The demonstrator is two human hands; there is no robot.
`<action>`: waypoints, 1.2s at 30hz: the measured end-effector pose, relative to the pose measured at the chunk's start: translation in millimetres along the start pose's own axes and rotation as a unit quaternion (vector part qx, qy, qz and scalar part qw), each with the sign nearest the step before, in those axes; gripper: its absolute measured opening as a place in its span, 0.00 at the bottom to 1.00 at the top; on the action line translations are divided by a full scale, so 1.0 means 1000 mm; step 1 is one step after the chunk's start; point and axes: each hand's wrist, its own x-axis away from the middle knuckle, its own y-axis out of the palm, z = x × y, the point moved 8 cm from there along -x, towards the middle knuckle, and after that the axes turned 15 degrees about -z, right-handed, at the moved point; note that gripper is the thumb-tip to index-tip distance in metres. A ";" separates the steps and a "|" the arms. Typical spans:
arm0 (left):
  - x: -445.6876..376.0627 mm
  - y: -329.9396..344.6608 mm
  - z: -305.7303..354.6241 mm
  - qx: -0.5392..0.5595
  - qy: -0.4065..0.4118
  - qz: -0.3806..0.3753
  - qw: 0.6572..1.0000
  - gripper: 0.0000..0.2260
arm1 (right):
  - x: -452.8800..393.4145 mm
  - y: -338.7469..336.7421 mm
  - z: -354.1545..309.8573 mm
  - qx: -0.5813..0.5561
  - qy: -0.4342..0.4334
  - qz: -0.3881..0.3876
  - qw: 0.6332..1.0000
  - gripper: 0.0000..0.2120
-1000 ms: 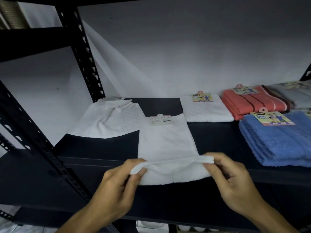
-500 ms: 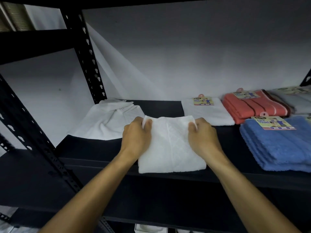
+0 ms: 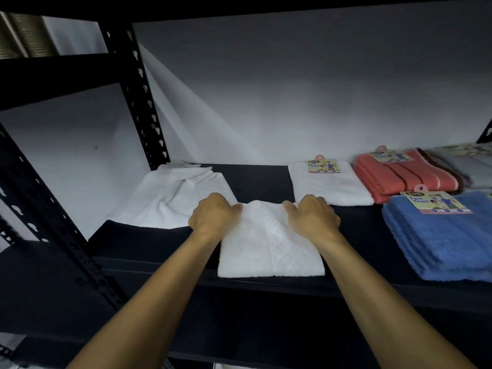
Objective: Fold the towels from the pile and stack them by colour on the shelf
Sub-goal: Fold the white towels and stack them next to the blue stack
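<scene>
White towel [image 3: 269, 249], centre shelf [image 3: 255, 179]: now doubled over, tag hidden. Left hand [image 3: 213, 217] and right hand [image 3: 314, 217] grip its far corners; folded white stack [image 3: 330, 187] waits at 2 o'clock.

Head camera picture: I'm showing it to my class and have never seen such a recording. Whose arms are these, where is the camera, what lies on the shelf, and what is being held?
No machine here: a person wears a camera on the head, looking down at their own arms. The left hand and right hand each have a grip on the far edge of a folded white towel lying on the black shelf. Left of it lies an unfolded white towel. To the right sit a folded, labelled white towel, red towels and blue towels.
</scene>
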 end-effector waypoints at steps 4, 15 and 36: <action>-0.009 -0.001 0.000 0.080 -0.004 -0.056 0.995 0.14 | -0.006 0.000 0.002 -0.012 0.022 -0.028 0.999 0.16; 0.016 0.000 0.005 0.267 0.146 -0.055 0.951 0.04 | -0.001 -0.008 0.026 -0.300 -0.079 0.027 0.950 0.05; 0.105 -0.072 0.078 -0.050 0.565 0.275 0.776 0.09 | 0.074 -0.098 -0.003 -0.148 -0.470 0.338 0.801 0.18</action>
